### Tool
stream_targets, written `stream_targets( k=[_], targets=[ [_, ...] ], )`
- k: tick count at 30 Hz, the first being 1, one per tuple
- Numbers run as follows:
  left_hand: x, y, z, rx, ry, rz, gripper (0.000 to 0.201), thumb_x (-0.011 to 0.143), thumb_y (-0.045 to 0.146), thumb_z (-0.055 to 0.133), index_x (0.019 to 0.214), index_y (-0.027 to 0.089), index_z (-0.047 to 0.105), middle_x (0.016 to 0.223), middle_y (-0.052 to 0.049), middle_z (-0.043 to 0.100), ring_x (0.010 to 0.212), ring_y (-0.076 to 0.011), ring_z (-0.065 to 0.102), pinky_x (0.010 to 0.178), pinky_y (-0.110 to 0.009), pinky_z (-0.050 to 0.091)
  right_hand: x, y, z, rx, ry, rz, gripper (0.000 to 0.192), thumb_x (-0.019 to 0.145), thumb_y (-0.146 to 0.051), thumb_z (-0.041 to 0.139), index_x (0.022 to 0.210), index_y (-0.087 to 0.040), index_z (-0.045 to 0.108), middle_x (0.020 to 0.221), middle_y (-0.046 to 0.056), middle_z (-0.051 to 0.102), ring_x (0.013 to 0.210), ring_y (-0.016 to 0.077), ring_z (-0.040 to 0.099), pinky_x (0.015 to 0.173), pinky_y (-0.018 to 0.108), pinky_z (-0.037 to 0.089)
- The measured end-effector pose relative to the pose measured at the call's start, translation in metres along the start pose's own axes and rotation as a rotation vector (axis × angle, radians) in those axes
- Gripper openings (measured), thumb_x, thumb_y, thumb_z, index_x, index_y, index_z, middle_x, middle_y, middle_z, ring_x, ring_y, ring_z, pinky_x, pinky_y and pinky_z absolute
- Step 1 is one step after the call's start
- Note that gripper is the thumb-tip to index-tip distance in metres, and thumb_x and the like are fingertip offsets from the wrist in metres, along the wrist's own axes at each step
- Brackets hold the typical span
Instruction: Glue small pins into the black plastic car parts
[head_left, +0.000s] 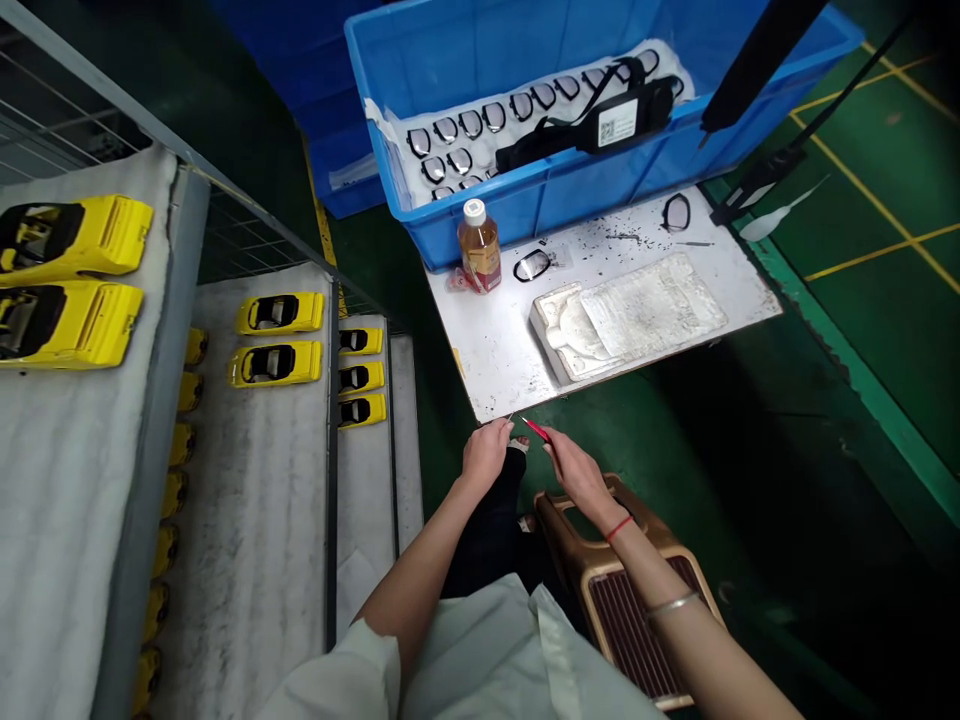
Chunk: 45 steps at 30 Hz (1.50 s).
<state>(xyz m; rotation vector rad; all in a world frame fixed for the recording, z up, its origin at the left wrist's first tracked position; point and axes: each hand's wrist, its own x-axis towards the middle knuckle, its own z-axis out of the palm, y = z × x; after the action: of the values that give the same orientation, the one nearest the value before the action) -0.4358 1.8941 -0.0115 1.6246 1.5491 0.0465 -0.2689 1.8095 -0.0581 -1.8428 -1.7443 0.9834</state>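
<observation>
My left hand [486,458] is at the front left corner of the white table, its fingers closed in a pinch. A tiny thin sliver shows at its fingertips, too small to name. Just to the right, my right hand [579,474] is closed around a slim red-handled tool with a pointed tip [537,430]. That tip points at the left fingertips, a small gap apart. Beyond the hands, a whitish block [637,310] with a moulded hollow lies on the table [499,345]. Behind it lie a black-rimmed clear part [532,265] and another such part [676,212].
A blue crate [555,200] at the back holds rows of black-rimmed parts and a black strap-like device [630,122]. A bottle [479,248] stands before it. Racks at left carry yellow toy car bodies [276,364]. A brown stool [637,560] is beside my legs.
</observation>
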Motion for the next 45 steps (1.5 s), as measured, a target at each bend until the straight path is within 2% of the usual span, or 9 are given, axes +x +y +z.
stream_targets(
  k=[14, 30, 38, 45],
  targets=[
    [0.002, -0.006, 0.005, 0.060, 0.014, 0.063, 0.037, 0.095, 0.040, 0.033, 0.099, 0.021, 0.066, 0.087, -0.005, 0.070, 0.080, -0.0173, 0.063, 0.068, -0.024, 0.040, 0.003, 0.001, -0.003, -0.095, -0.045, -0.023, 0.040, 0.096, -0.030, 0.025, 0.133, -0.020, 0.039, 0.114, 0.012, 0.060, 0.104, 0.0235, 0.058, 0.089, 0.039, 0.048],
    [0.002, -0.005, 0.003, 0.110, 0.007, 0.067, 0.038, 0.096, 0.040, 0.032, 0.095, 0.023, 0.065, 0.085, -0.003, 0.069, 0.078, -0.0168, 0.062, 0.063, -0.023, 0.038, 0.008, 0.007, -0.005, -0.254, -0.054, -0.078, 0.038, 0.095, -0.020, 0.028, 0.131, -0.017, 0.041, 0.104, 0.011, 0.062, 0.092, 0.0214, 0.060, 0.078, 0.033, 0.050],
    [0.002, -0.005, 0.004, 0.114, 0.014, 0.064, 0.037, 0.096, 0.040, 0.032, 0.097, 0.024, 0.065, 0.087, -0.003, 0.069, 0.078, -0.0166, 0.063, 0.063, -0.023, 0.038, 0.008, -0.008, -0.011, -0.409, -0.061, -0.059, 0.040, 0.093, -0.014, 0.027, 0.131, -0.015, 0.041, 0.094, 0.010, 0.060, 0.084, 0.0219, 0.059, 0.073, 0.032, 0.048],
    [0.001, -0.005, 0.006, 0.113, 0.023, 0.060, 0.037, 0.096, 0.039, 0.031, 0.099, 0.024, 0.065, 0.091, -0.002, 0.070, 0.081, -0.0163, 0.063, 0.065, -0.023, 0.039, 0.005, -0.015, -0.004, -0.509, -0.057, -0.023, 0.042, 0.091, -0.010, 0.027, 0.131, -0.010, 0.039, 0.091, 0.011, 0.059, 0.080, 0.0213, 0.057, 0.071, 0.030, 0.047]
  ],
)
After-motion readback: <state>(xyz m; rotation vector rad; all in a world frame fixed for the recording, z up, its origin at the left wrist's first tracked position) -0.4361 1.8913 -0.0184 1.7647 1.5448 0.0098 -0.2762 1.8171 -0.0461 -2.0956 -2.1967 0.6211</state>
